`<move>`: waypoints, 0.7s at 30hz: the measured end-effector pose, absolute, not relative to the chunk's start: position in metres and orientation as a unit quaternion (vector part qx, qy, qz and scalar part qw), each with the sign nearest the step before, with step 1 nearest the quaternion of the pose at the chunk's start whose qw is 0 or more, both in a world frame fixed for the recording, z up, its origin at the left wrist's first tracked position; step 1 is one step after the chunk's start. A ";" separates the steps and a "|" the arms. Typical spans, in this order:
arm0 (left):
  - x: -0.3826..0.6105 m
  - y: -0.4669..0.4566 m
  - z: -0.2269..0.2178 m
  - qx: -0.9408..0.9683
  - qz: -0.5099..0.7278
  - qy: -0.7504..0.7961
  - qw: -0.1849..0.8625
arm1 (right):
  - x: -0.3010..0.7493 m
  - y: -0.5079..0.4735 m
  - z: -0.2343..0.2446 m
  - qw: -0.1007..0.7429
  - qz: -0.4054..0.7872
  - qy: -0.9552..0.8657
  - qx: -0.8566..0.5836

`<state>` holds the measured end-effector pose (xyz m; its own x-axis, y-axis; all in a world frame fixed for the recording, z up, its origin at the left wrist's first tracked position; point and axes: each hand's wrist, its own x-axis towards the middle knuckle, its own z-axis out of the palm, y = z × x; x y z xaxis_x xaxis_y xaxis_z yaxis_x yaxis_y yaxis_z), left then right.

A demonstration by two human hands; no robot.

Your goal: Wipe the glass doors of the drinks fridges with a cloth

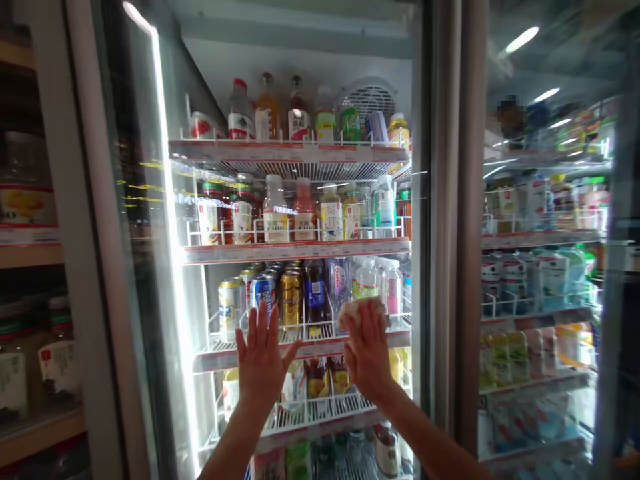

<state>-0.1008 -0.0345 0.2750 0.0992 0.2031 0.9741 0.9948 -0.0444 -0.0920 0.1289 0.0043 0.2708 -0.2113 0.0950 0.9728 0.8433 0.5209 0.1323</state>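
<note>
My left hand [261, 360] is raised with its fingers spread, its palm toward the glass door [295, 47] of a lit drinks fridge. It holds nothing; whether it touches the glass I cannot tell. To its right, my right hand [369, 347] lies over a pale cloth [363, 312] and presses it flat toward the door. The cloth's edges stick out above and beside the fingers. Behind the hands, inside the fridge, stand drink cans [291, 299] and a dark bottle [315, 293] on a wire shelf.
Several shelves of bottles [304, 210] fill the fridge. A bright light strip [170, 200] runs down its left side. The metal door frame [470, 233] stands at right, with another glass-fronted fridge [540, 240] beyond it. Shelves with jars [27, 187] are at far left.
</note>
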 end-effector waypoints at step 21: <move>-0.094 -0.041 0.299 -0.605 -0.445 -0.466 0.468 | 0.135 0.012 0.328 0.549 -0.366 -0.656 -0.367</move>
